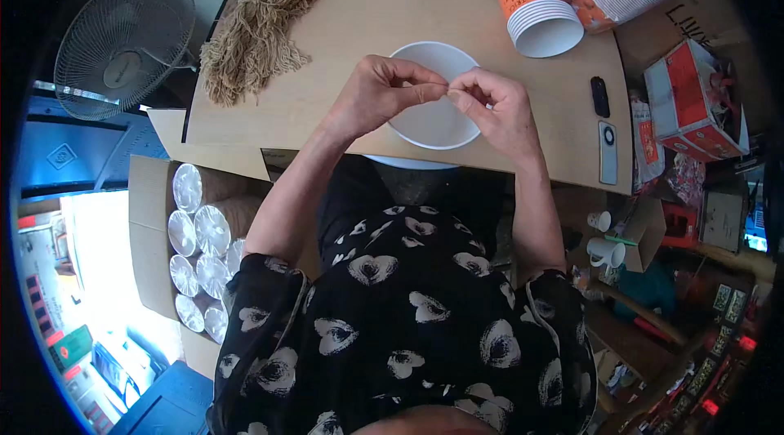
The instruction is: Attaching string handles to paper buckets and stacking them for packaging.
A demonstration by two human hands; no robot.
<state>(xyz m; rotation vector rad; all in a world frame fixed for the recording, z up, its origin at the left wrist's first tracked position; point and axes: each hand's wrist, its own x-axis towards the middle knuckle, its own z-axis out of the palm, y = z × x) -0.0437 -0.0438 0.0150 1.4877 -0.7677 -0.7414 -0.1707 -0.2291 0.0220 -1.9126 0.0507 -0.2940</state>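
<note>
Wooden table [327, 43] | one white bowl [433, 120] | left hand [377, 96], right hand [498, 108] pinch one thin strand [447, 89]

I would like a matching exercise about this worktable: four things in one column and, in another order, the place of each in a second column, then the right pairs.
Things:
1. white bowl
2. bundle of tan cords
3. small black device
4. box of wrapped cup stacks

Places:
A. on the floor, at the person's left
B. on the table, at the far left
C. under the left hand and right hand
D. near the table's right edge

Pairs: 1-C, 2-B, 3-D, 4-A
</note>
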